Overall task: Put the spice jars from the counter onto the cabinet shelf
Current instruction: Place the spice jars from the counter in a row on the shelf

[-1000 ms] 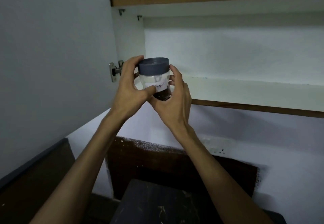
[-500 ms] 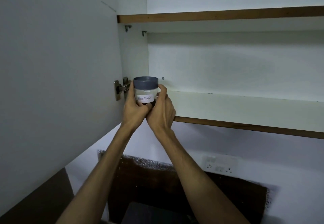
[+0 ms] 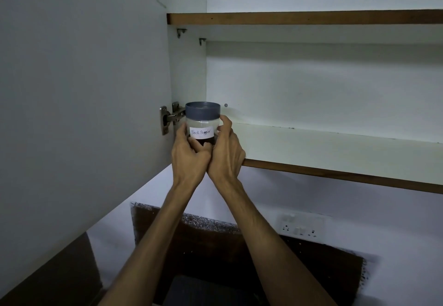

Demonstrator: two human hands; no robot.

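Open cabinet door (image 3: 79, 94) fills the left, plain grey-white, swung out toward the camera. Cabinet interior (image 3: 311, 85) white, back wall bare. Two shelves with brown wood edges: upper shelf (image 3: 304, 18) near the top, lower shelf (image 3: 335, 145) white on top, running off the right side. Wall below (image 3: 299, 200) is white with a dark patch (image 3: 227, 253) under it. Switch/socket plate (image 3: 299, 225) on the wall below the lower shelf, right of the arms. Metal hinge (image 3: 167, 118) at the door/cabinet joint, level with the jar lid. Two small shelf brackets (image 3: 181, 32) under the upper shelf at the left side wall.

Both arms reach up from bottom centre. Left hand (image 3: 189, 152) and right hand (image 3: 226, 149) sit side by side, touching, both clamped on the jar (image 3: 202, 123) from left and right, thumbs in front near its base. Jar is upright at the left end of the lower shelf, near the front edge, just beside the hinge. Can't tell whether its base is resting on the shelf; hands hide it. Clear body, grey-blue lid (image 3: 202, 111), white label (image 3: 201, 132) handwritten "Black Pepper", dark contents low in the jar.
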